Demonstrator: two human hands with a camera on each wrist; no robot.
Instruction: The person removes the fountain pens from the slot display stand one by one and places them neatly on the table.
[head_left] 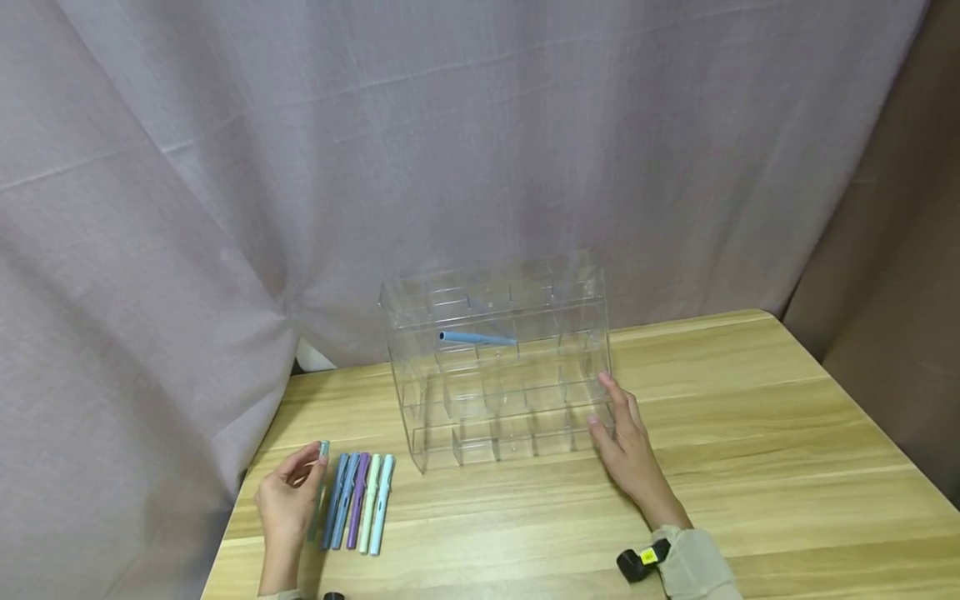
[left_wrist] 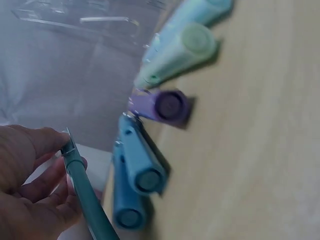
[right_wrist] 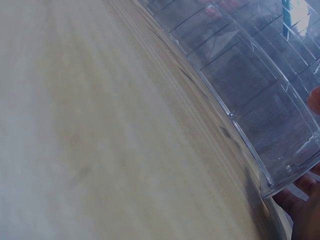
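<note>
My left hand (head_left: 288,496) pinches a teal pen (left_wrist: 90,200) near one end, at the left of a row of pens. The row holds two blue pens (left_wrist: 142,165), a purple pen (head_left: 357,500), a pale green pen (head_left: 370,504) and a light blue pen (head_left: 382,504). A clear tiered organizer (head_left: 513,400) with several compartments stands behind the table's middle. One blue pen (head_left: 477,338) lies sideways in its upper part. My right hand (head_left: 628,450) holds the organizer's right side, thumb in front and fingers round the outer edge.
The wooden table (head_left: 750,442) extends right of the organizer. A grey curtain (head_left: 480,150) hangs close behind the organizer and down the left side. A black device with a yellow label (head_left: 643,560) is at the right wrist.
</note>
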